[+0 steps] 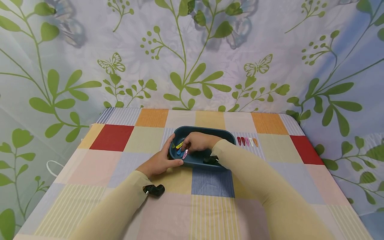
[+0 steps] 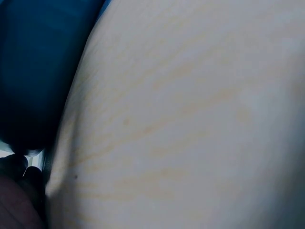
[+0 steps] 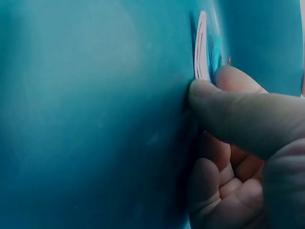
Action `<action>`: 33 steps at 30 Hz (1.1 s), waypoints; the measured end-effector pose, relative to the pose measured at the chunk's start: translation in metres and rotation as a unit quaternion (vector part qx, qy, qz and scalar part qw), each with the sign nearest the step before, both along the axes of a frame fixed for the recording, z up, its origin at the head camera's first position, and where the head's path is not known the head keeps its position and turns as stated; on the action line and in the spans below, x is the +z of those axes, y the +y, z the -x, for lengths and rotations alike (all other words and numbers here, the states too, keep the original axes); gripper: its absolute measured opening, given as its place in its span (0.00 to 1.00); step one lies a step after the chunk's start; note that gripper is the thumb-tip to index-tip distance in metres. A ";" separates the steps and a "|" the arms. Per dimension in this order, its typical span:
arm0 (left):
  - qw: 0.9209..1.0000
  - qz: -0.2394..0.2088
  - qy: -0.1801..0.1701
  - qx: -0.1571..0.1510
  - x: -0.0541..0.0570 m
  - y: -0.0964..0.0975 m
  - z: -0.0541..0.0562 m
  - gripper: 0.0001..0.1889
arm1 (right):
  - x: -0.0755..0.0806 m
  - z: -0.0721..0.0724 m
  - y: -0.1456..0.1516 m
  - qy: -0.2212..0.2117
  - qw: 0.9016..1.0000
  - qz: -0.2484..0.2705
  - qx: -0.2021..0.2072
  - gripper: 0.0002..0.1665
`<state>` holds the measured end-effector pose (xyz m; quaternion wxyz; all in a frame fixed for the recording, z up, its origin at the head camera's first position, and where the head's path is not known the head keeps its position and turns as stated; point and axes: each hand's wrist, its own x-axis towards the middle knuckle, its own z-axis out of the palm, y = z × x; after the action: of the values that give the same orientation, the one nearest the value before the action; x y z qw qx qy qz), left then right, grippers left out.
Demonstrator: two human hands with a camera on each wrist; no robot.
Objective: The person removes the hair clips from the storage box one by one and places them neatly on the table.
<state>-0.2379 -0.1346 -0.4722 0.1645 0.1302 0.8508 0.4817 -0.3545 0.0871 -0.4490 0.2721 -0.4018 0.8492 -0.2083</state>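
Note:
A dark blue plastic tray [image 1: 207, 165] with rounded corners stands on the table. My left hand [image 1: 159, 162] holds its near left corner, fingers along the left side and thumb against the near wall. Reaching inside, my right hand [image 1: 198, 141] pinches the end of a pale pink hair clip [image 3: 202, 45] between thumb and index finger. A yellow hair clip [image 1: 179, 145] and blue hair clips [image 1: 179, 152] lie by its fingertips at the tray's left end. In the left wrist view, skin covers most of the picture and hides the hand's grip.
Right of the tray, several hair clips stand in a row: red ones [image 1: 239, 141], a pink one [image 1: 247, 141], a white one [image 1: 251, 142] and an orange one [image 1: 255, 142]. A patchwork cloth [image 1: 168, 213] covers the table. Behind it hangs a leaf-patterned curtain [image 1: 192, 53].

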 end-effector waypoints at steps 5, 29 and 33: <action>1.000 0.002 -0.008 0.007 0.000 0.001 0.000 0.61 | -0.002 0.000 0.001 0.014 0.999 0.028 -0.033 0.09; 1.000 -0.014 -0.015 0.002 0.000 0.001 0.001 0.62 | 0.000 -0.002 -0.001 0.035 0.999 0.006 -0.018 0.04; 1.000 -0.009 -0.016 0.004 0.001 0.001 0.000 0.62 | 0.002 -0.002 -0.002 0.058 0.998 0.002 -0.030 0.03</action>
<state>-0.2380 -0.1338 -0.4714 0.1752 0.1203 0.8442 0.4922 -0.3527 0.0855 -0.4468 0.2149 -0.3882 0.8748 -0.1946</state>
